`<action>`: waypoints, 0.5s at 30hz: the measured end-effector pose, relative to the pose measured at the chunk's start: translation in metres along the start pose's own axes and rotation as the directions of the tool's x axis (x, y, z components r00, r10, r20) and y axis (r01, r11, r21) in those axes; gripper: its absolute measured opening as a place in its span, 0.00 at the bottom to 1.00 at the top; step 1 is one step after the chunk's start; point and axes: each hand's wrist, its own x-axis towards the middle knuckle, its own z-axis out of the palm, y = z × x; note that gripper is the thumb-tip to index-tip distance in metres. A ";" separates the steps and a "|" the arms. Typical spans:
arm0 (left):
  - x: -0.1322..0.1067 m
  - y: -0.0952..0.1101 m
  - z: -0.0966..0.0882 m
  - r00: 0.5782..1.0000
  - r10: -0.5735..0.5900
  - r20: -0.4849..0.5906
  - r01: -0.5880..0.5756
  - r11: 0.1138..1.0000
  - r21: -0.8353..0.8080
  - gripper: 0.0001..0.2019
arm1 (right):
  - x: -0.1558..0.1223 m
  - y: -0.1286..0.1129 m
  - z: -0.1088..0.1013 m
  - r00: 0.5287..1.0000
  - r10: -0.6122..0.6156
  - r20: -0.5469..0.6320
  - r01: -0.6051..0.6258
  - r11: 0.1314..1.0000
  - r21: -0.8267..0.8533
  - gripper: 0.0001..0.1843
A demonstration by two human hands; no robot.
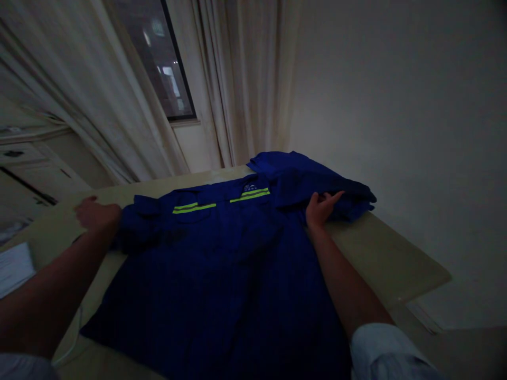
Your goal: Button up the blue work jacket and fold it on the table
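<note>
Curtained window (233, 79) behind the worktop (380, 253), blue work jacket (206, 274) spread across it. Left hand (97, 215) open, flat beside one sleeve (138, 224), holding nothing; right hand (322, 208) half open against the bunched other sleeve (317, 184), grip unclear.

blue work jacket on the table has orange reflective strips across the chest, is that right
No, the colour is wrong: the reflective strips on the blue work jacket are yellow-green, not orange, as the head view shows. The jacket does lie on the table, with the strips across its chest.
</note>
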 end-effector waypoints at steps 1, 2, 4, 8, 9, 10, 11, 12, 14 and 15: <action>-0.003 0.011 0.009 1.000 -0.020 -0.004 0.020 1.000 0.007 0.25 | -0.002 -0.002 -0.001 1.000 -0.018 -0.022 0.018 1.000 0.002 0.51; -0.006 0.025 0.018 1.000 0.008 0.017 -0.008 1.000 0.007 0.25 | -0.004 -0.004 -0.001 0.998 -0.039 -0.041 0.039 0.999 0.002 0.50; -0.016 0.056 0.039 0.968 0.212 0.135 -0.210 0.977 -0.030 0.24 | -0.007 -0.006 -0.002 0.996 -0.075 -0.043 0.075 0.997 -0.002 0.46; -0.050 0.116 0.084 0.757 0.555 0.344 -0.546 0.827 -0.134 0.22 | -0.011 -0.007 0.000 0.993 -0.105 0.055 0.105 0.994 0.013 0.37; -0.062 0.129 0.094 0.702 0.608 0.371 -0.602 0.785 -0.148 0.23 | -0.012 -0.006 0.000 0.992 -0.108 0.070 0.107 0.994 0.020 0.36; -0.074 0.140 0.101 0.655 0.649 0.386 -0.648 0.746 -0.155 0.25 | -0.012 -0.004 0.001 0.991 -0.111 0.076 0.109 0.994 0.028 0.34; -0.087 0.150 0.107 0.621 0.678 0.393 -0.680 0.715 -0.160 0.28 | -0.011 -0.003 0.002 0.991 -0.115 0.075 0.112 0.993 0.039 0.33; -0.099 0.159 0.112 0.593 0.696 0.405 -0.703 0.693 -0.163 0.31 | -0.010 -0.001 0.003 0.990 -0.119 0.069 0.116 0.992 0.052 0.32; -0.121 0.171 0.118 0.557 0.690 0.462 -0.716 0.681 -0.153 0.36 | -0.009 0.002 0.006 0.990 -0.133 0.048 0.129 0.988 0.082 0.30; -0.130 0.176 0.121 0.552 0.667 0.500 -0.711 0.690 -0.137 0.38 | -0.008 0.003 0.007 0.989 -0.142 0.038 0.138 0.986 0.096 0.29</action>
